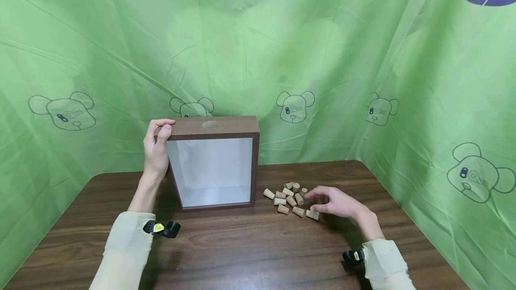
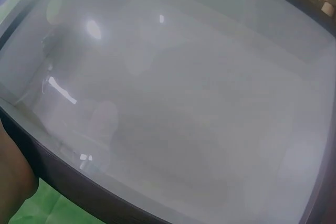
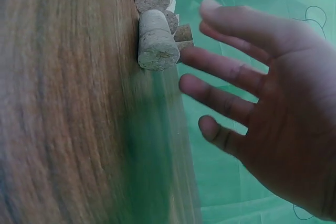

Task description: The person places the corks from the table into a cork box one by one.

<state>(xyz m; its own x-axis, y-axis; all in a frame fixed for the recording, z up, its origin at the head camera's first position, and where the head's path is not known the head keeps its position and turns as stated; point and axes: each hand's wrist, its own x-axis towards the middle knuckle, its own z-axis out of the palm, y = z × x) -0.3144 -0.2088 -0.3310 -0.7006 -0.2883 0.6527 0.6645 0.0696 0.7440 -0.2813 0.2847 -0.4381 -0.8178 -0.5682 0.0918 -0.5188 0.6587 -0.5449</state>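
A brown shadow box frame with a clear front and a pale interior stands upright on the table, an oval hole in its top edge. My left hand grips its upper left corner, thumb on the front side and fingers over the top. In the left wrist view the clear front shows glare spots. To the right of the frame lie several wine corks. Over their right edge hovers my right hand, fingers spread and loosely bent with nothing between them. The nearest cork lies beside its fingertips in the right wrist view.
The dark wood-grain table extends toward me and to both sides. Behind it and on the right hangs a green cloth printed with bear heads. Black wrist cameras are strapped over both pale sleeves.
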